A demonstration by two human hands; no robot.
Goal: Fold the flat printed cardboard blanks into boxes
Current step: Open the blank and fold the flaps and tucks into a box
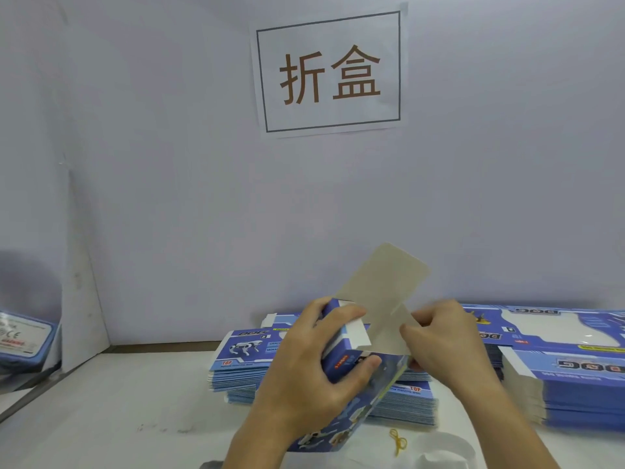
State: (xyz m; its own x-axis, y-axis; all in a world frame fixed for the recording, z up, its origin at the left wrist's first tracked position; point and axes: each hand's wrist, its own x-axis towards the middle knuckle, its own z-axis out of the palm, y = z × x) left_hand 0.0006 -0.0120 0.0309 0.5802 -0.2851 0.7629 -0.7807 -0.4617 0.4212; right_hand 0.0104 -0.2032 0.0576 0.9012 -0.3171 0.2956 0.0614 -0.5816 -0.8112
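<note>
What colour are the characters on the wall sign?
Brown, on the white wall sign with a dark border; head view.

The left hand [304, 363] covers much of the half-folded box [351, 390], whose lower end is cut off by the forearm. The right hand [443, 343] is motion-blurred, so its grip on the grey flap [382, 286] is unclear. The right stack of blanks [575, 377] runs off the frame, its print smeared. The middle stack [243, 360] is partly hidden.

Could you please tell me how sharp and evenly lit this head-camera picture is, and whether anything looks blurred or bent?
Head view: even, soft light, faint shadows; the wall sign is sharp; the right hand and the stack of blanks at right are motion-smeared; the wide lens bows the left wall edge.
</note>
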